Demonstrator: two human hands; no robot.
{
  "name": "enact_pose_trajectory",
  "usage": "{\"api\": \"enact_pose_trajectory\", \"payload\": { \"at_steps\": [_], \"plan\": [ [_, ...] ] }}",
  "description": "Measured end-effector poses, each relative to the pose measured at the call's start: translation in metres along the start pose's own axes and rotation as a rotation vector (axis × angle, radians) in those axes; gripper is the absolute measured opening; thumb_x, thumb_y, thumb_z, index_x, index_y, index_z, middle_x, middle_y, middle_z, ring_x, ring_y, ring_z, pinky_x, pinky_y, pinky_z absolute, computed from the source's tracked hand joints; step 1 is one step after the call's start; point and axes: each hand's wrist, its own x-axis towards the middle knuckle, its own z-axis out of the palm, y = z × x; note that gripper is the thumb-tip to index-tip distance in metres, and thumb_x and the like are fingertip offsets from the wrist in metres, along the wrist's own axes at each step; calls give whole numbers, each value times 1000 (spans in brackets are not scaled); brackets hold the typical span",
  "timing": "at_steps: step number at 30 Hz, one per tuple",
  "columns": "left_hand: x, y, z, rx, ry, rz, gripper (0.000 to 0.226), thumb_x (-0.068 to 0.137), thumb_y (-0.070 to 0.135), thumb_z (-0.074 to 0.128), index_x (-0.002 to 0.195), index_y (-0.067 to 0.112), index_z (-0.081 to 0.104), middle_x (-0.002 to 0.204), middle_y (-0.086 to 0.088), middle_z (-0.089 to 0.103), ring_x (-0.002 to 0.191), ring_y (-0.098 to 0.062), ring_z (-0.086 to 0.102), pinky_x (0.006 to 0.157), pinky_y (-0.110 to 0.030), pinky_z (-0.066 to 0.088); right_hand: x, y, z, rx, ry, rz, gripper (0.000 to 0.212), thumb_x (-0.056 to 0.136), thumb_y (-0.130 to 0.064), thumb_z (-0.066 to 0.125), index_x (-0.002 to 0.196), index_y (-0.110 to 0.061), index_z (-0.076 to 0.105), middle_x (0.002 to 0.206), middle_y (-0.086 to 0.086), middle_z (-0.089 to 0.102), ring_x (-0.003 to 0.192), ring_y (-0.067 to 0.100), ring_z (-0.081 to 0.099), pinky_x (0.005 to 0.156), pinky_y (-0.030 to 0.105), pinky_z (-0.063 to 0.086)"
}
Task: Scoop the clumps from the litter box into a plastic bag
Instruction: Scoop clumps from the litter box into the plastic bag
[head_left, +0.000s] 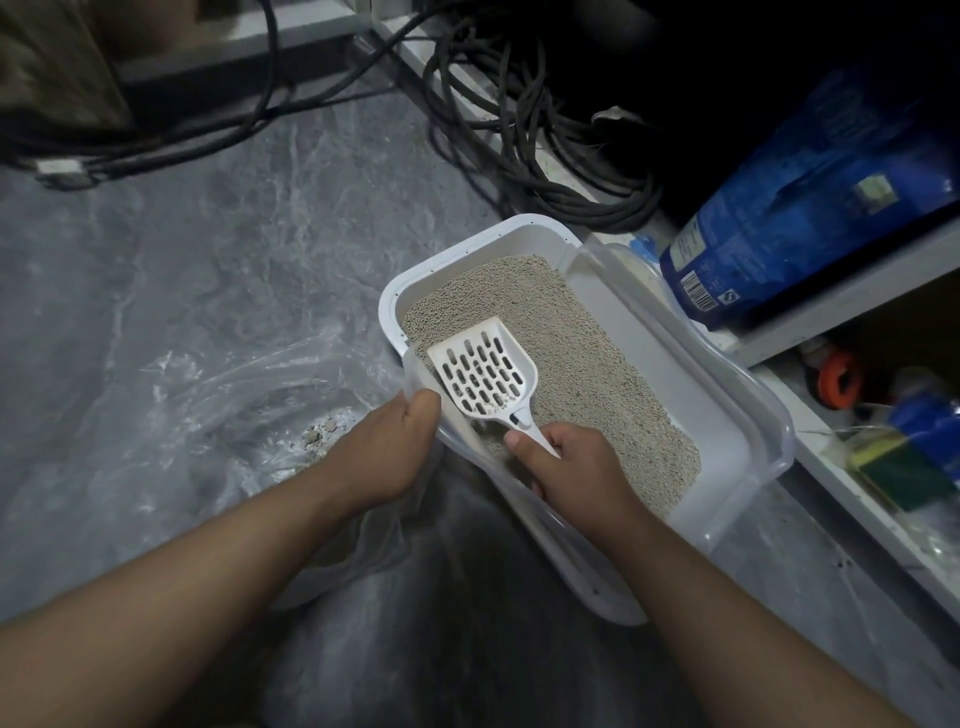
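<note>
A white litter box (748, 431) lies on the grey floor, filled with beige litter (582, 364). My right hand (566, 467) grips the handle of a white slotted scoop (483, 371), which hovers over the litter near the box's left rim and carries only a few grains. My left hand (384, 447) holds the near-left rim of the box. A clear plastic bag (208, 415) lies on the floor left of the box, with a few grey clumps (317, 436) inside it.
Black cables (519, 150) coil on the floor behind the box. A blue bag (810, 208) leans on a shelf to the right. Below it sit an orange part (839, 382) and a sponge (898, 467).
</note>
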Motion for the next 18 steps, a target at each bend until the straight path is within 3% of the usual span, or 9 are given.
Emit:
{"api": "enact_pose_trajectory", "payload": {
  "at_steps": [5,12,18],
  "plan": [
    [0,0,0,-4,-7,-4,37,87,44,15,70,23,41,74,-5,53,70,-20,48,67,-35,41,-2,-2,-2,-9,-3,-4,34,93,-40,68,72,-13,66,53,3,63,45,8,53,48,22,43],
    [2,-1,1,-3,-5,13,36,92,40,17,70,23,40,71,-6,52,69,-21,47,65,-35,40,-6,-15,-14,114,0,20,37,96,-35,66,69,-11,57,53,8,57,37,17,47,38,22,37],
    [-3,0,2,52,-1,27,22,87,30,15,72,19,28,73,-6,43,68,-17,37,63,-36,35,-1,-16,-33,-24,11,99,41,99,-38,58,68,-12,55,55,11,61,34,20,49,35,21,36]
  ]
}}
